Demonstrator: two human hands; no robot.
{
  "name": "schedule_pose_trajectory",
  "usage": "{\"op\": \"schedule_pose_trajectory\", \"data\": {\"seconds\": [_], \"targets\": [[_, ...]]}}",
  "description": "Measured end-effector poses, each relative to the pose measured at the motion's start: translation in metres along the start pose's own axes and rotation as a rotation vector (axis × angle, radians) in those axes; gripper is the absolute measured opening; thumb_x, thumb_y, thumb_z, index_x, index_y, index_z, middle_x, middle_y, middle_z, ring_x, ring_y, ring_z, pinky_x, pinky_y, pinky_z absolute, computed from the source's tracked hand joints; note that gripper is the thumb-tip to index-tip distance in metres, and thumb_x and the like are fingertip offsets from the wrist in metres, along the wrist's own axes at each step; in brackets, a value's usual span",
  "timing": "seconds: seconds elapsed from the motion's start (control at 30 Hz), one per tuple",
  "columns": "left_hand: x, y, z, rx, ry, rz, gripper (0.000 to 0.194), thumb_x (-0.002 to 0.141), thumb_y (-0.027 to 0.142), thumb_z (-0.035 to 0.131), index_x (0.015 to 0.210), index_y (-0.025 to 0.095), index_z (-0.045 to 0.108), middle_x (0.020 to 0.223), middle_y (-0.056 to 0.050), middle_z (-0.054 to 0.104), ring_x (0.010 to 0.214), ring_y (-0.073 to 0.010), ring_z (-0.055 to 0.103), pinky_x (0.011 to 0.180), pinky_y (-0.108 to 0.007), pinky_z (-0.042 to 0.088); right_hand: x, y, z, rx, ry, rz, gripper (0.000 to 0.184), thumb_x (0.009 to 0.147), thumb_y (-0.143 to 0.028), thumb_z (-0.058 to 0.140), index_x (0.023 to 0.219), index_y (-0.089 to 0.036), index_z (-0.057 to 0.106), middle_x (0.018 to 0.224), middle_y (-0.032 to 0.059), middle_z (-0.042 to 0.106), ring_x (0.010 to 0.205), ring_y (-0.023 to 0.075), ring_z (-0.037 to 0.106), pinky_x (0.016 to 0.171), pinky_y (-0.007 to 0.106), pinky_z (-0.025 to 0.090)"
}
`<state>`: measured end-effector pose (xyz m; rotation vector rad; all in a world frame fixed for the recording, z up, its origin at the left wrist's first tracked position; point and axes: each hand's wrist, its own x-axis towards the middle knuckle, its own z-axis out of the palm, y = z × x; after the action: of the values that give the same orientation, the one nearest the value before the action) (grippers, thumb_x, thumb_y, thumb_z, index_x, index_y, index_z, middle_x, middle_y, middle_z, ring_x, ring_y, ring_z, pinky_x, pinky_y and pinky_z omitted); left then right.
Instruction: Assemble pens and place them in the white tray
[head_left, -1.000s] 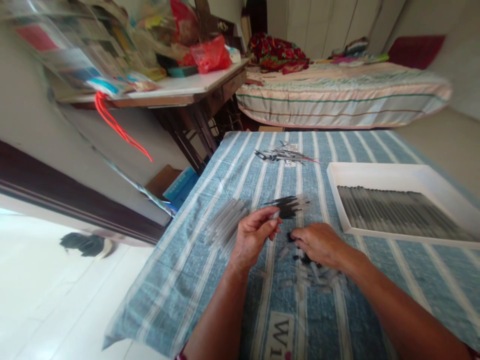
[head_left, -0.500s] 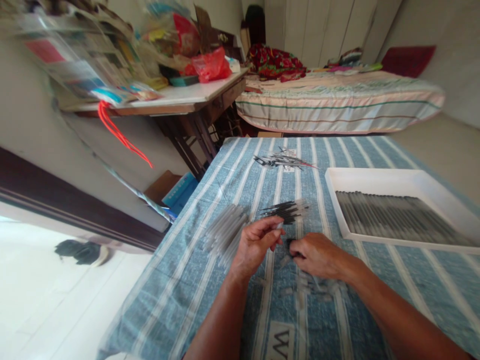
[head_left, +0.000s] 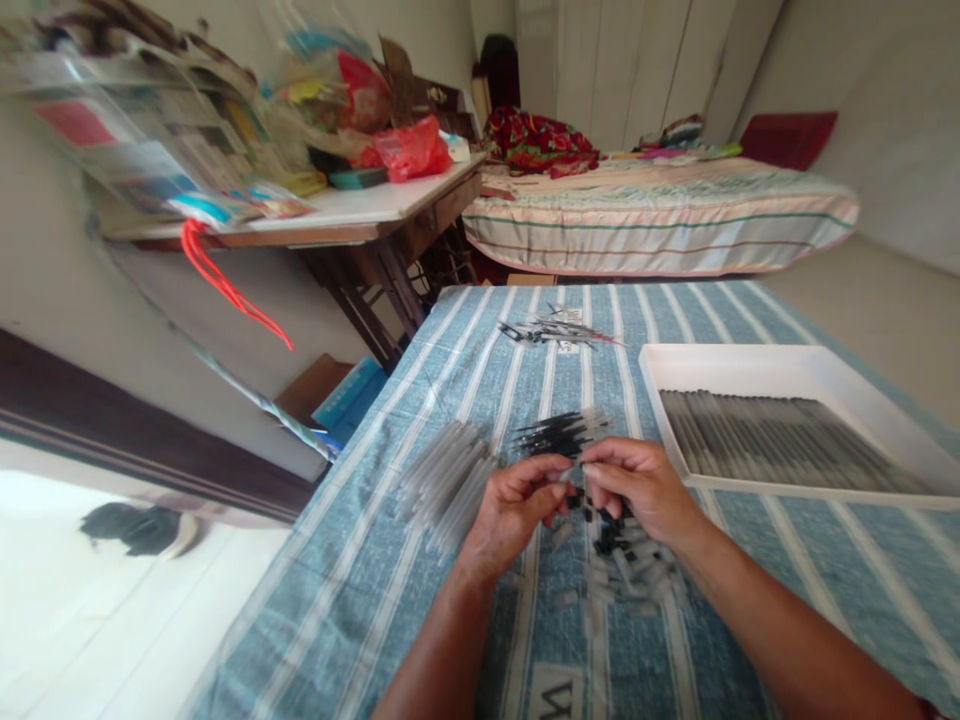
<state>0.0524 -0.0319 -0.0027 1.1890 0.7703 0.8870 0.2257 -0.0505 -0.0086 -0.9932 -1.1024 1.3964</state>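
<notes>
A small piece [head_left: 568,477] looks pinched in my left hand [head_left: 511,512], above the cloth [head_left: 337,590]; whether my right hand [head_left: 643,490] grips anything, I cannot tell. Nearby, loose bits [head_left: 628,572], sticks [head_left: 556,437] and tubes [head_left: 450,475] seem undone; rightward, the box [head_left: 750,366] holds rods [head_left: 757,430], seemingly done.

Looks like a home, likely a bedroom, judging by the bed [head_left: 660,230] under its striped cover, rumpled red floral bedding [head_left: 536,143], pale cupboard doors [head_left: 622,70] and bag-cluttered desk [head_left: 360,212].
</notes>
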Motion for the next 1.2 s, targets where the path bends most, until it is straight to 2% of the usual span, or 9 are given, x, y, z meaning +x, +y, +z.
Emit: {"op": "schedule_pose_trajectory", "data": {"seconds": [0.13,0.23,0.47,0.67,0.87,0.97,1.07,1.2], "targets": [[-0.001,-0.001,0.004,-0.098,-0.027,-0.021,0.023,0.073,0.021,0.069,0.096,0.016,0.067,0.071,-0.002,0.065,0.055,-0.0088,0.055,0.047,-0.018,0.038,0.002,0.009,0.009,0.258,0.094,0.065,0.02,0.069,-0.033,0.071,0.079,-0.016,0.066,0.035,-0.0069,0.05,0.028,0.0046,0.035,0.03,0.015,0.022],[-0.002,-0.003,0.007,-0.199,-0.053,-0.025,0.021,0.074,0.02,0.069,0.094,0.015,0.067,0.071,-0.002,0.066,0.055,-0.0085,0.055,0.046,-0.017,0.038,0.002,0.011,0.015,0.406,0.092,0.116,0.019,0.065,-0.032,0.074,0.076,-0.018,0.067,0.032,-0.0075,0.047,0.027,0.0041,0.032,0.031,0.016,0.02],[-0.001,-0.003,0.012,-0.354,-0.033,-0.046,0.019,0.073,0.02,0.069,0.09,0.013,0.066,0.07,-0.003,0.065,0.052,-0.0079,0.054,0.044,-0.017,0.036,-0.001,0.016,0.019,0.543,0.035,0.126,0.015,0.067,-0.029,0.073,0.079,-0.021,0.069,0.04,-0.0042,0.057,0.028,0.0034,0.033,0.035,0.017,0.025],[-0.001,-0.002,0.013,-0.342,-0.02,-0.066,0.016,0.072,0.02,0.07,0.083,0.012,0.063,0.068,-0.003,0.065,0.051,-0.0079,0.054,0.043,-0.017,0.036,-0.001,0.022,0.021,0.559,0.031,0.121,0.016,0.068,-0.03,0.073,0.081,-0.02,0.069,0.033,-0.0079,0.046,0.032,0.0065,0.039,0.038,0.019,0.032],[-0.001,-0.003,0.012,-0.312,-0.029,-0.076,0.013,0.074,0.018,0.068,0.083,0.011,0.062,0.068,-0.004,0.065,0.052,-0.008,0.055,0.044,-0.017,0.037,-0.002,0.025,0.022,0.568,0.014,0.128,0.017,0.068,-0.031,0.073,0.079,-0.02,0.066,0.034,-0.0086,0.045,0.032,0.0066,0.038,0.037,0.019,0.033],[-0.001,-0.003,0.011,-0.296,-0.014,-0.082,0.015,0.074,0.018,0.068,0.085,0.011,0.06,0.069,-0.004,0.065,0.051,-0.0082,0.055,0.043,-0.017,0.037,-0.002,0.025,0.022,0.508,0.04,0.119,0.019,0.068,-0.033,0.072,0.079,-0.019,0.066,0.041,-0.007,0.052,0.03,0.0037,0.035,0.033,0.016,0.026],[-0.001,-0.003,0.009,-0.267,-0.008,-0.091,0.017,0.074,0.02,0.068,0.085,0.012,0.059,0.069,-0.004,0.066,0.05,-0.0084,0.055,0.043,-0.016,0.036,-0.002,0.02,0.018,0.306,0.072,0.074,0.021,0.07,-0.035,0.07,0.08,-0.017,0.065,0.05,-0.0041,0.058,0.031,0.003,0.037,0.03,0.015,0.02],[0.0,-0.002,0.008,-0.219,-0.039,-0.099,0.017,0.074,0.022,0.069,0.084,0.013,0.058,0.07,-0.004,0.066,0.052,-0.0084,0.056,0.043,-0.016,0.036,-0.001,0.006,0.006,-0.041,-0.01,-0.025,0.019,0.077,-0.034,0.063,0.082,-0.016,0.062,0.044,-0.0049,0.054,0.033,0.0052,0.04,0.033,0.016,0.027]]}}
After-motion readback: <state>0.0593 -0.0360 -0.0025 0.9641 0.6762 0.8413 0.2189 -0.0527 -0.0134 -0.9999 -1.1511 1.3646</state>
